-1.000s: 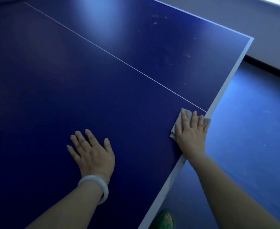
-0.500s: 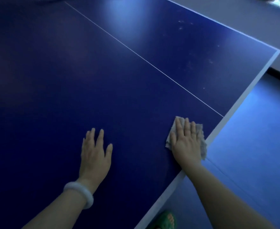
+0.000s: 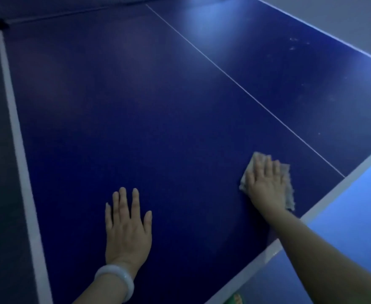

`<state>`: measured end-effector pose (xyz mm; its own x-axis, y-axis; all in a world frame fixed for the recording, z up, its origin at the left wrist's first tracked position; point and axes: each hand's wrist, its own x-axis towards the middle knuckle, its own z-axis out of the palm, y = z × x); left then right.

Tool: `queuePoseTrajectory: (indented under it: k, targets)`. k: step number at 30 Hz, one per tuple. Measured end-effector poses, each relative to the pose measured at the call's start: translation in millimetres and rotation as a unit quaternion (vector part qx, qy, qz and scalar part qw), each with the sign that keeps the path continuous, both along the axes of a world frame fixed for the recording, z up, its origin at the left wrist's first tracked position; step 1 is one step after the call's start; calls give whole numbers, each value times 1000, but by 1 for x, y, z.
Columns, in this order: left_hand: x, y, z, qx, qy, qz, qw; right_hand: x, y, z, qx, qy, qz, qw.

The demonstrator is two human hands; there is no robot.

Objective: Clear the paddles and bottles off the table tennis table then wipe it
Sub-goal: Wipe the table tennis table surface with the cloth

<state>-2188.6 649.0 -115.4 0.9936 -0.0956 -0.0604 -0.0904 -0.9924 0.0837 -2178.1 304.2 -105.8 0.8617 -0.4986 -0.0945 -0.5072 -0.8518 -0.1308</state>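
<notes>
Dark blue table tennis worktop (image 3: pixel 158 117) with white edge bands and a thin white centre line (image 3: pixel 235 82); net (image 3: pixel 48 15) at its far end. Right grip (image 3: pixel 265 183): fingers straight and together, palm flat on a pale grey crumpled wiping cloth (image 3: pixel 286 185) that shows beyond the fingertips and to the grip's right, lying on the worktop just inside the near white edge. Left grip (image 3: pixel 127 229): fingers straight and slightly spread, flat on bare worktop well to the left of the right grip, holding nothing; white smooth bangle (image 3: pixel 116 279) on its wrist.
</notes>
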Motion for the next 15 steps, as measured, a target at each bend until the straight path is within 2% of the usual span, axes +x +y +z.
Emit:
queuePoseTrajectory:
  k: [2,3,5,7,9,11,13,15]
  targets:
    - [1,1,0,0,-1,-1,1000,32,0,3,57,33,-101,993]
    - [0,1,-1,1,-1,-1,1000,45,11,5,61,41,-106,992]
    - [1,1,-2,0,-4,-1,1000,61,47,4,41,51,-29,997]
    - [2,1,-2,-2,-3,0,1000,54,97,0,7,42,126,991]
    - [2,1,0,-4,2,1,1000,19,143,2,5,25,284,959]
    - [2,2,1,-9,4,-1,1000,-32,157,7,28,10,390,920]
    - [1,2,3,-14,4,0,1000,-71,133,4,18,-5,418,908]
    - [0,2,3,-14,3,2,1000,-91,87,-4,-33,-4,330,943]
